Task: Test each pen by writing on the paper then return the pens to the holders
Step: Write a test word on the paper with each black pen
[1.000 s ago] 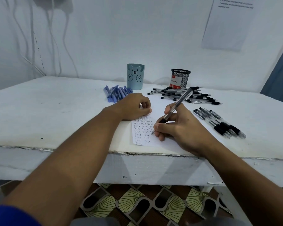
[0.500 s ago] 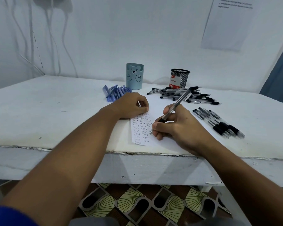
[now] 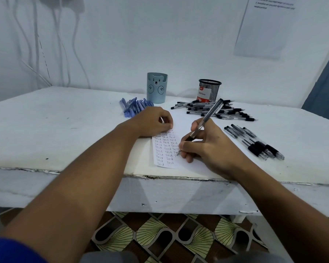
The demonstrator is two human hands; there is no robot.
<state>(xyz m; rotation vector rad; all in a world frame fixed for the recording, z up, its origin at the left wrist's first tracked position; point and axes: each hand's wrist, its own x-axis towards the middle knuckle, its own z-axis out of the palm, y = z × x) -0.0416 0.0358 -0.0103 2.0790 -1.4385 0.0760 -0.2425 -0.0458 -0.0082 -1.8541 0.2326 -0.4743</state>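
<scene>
So this is somewhere mid-job, not close to done. The right hand (image 3: pixel 213 147) has its grip closed around a black pen (image 3: pixel 203 124) in a normal writing hold, tip down on the paper (image 3: pixel 164 149) near the front edge of the table (image 3: pixel 65 126). The left hand (image 3: pixel 152 122) sits on the top of the sheet with fingers curled under; something pale shows between them, can't tell what, so I can't say if that grip has hold of anything.

The paper already has three columns of "Test", the third one shorter than the other two — so a fair number of pens look tested.

What's left, as far as I can judge: pretty much all the putting-away. The bear holder (image 3: pixel 157 88) and the mesh holder (image 3: pixel 209 91) stand along the back edge, no pens sticking out of either. The blue pens (image 3: pixel 133 109) lie in a heap just in front of the bear holder, a big pile of black pens (image 3: pixel 217 110) lies in front of the mesh one, and a smaller row of black pens (image 3: pixel 254 143) sits toward the right side — maybe the tested ones, but that's a guess.
</scene>
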